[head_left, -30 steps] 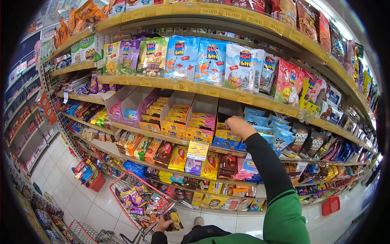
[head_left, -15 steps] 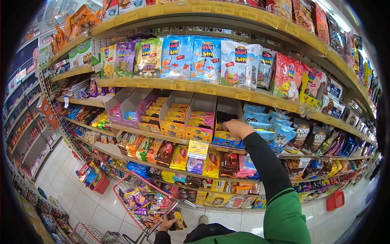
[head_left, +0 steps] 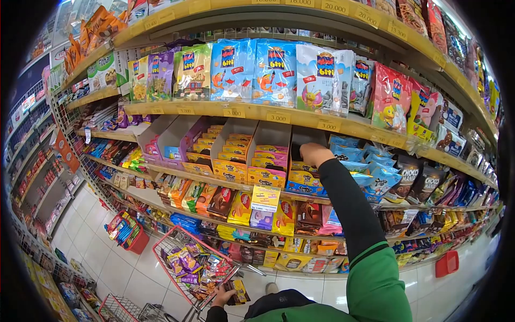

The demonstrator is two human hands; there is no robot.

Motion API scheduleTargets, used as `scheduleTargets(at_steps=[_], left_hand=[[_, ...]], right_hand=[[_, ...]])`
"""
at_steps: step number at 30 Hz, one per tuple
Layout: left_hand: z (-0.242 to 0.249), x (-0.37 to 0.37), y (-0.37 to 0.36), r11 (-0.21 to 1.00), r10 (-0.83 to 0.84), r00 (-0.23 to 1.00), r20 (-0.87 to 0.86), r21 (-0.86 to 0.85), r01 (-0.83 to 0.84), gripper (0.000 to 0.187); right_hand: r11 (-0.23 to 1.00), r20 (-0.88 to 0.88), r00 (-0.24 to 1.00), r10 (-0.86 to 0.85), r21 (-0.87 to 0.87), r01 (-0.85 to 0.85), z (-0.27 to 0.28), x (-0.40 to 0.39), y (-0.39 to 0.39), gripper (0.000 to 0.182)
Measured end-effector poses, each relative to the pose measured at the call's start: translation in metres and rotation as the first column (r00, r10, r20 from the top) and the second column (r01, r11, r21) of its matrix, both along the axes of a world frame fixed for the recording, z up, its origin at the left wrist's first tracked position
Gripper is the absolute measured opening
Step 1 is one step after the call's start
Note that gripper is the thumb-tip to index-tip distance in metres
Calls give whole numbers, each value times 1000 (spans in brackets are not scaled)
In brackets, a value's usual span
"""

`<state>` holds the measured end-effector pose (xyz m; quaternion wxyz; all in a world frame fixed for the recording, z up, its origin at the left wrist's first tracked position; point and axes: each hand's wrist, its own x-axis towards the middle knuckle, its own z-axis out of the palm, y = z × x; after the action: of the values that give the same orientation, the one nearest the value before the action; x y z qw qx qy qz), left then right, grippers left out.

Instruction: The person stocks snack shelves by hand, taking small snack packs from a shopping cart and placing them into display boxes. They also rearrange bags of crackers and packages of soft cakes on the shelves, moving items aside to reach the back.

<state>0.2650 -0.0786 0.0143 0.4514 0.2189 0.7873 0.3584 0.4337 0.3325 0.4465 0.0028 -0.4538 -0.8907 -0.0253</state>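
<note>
My right hand (head_left: 315, 154) reaches into a shelf compartment, fingers curled down behind small yellow and blue snack boxes (head_left: 303, 178). A dark shape lies beside the fingertips; what they grip is hidden. Low in the view, my left hand (head_left: 223, 295) is closed around dark brown and yellow snack packets (head_left: 238, 293), next to the cart's edge. The red-rimmed shopping cart (head_left: 170, 275) holds several purple, red and brown packets (head_left: 189, 263).
Left of my right hand, grey dividers separate yellow and pink boxes (head_left: 268, 167). Blue pouches (head_left: 351, 155) stand just right of my wrist. A shelf edge (head_left: 278, 116) runs above the hand. Red baskets (head_left: 137, 240) stand on the tiled floor, one with packets in it.
My right hand has moved slightly up and deeper into the compartment. The left hand keeps the packets beside the cart. The view has shifted a little.
</note>
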Motion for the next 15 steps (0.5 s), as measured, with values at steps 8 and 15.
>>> scheduleTargets(at_steps=[8,15], left_hand=[[21,-15,0,990,134,894,429,-25,-136,50],[43,-14,19,842,289,564,773,75,-534,27]], right_hand=[[995,218,971,96,-58,-85,18,-7,-5,21],[977,197,960,199,-116,-179,9,-6,16,20]])
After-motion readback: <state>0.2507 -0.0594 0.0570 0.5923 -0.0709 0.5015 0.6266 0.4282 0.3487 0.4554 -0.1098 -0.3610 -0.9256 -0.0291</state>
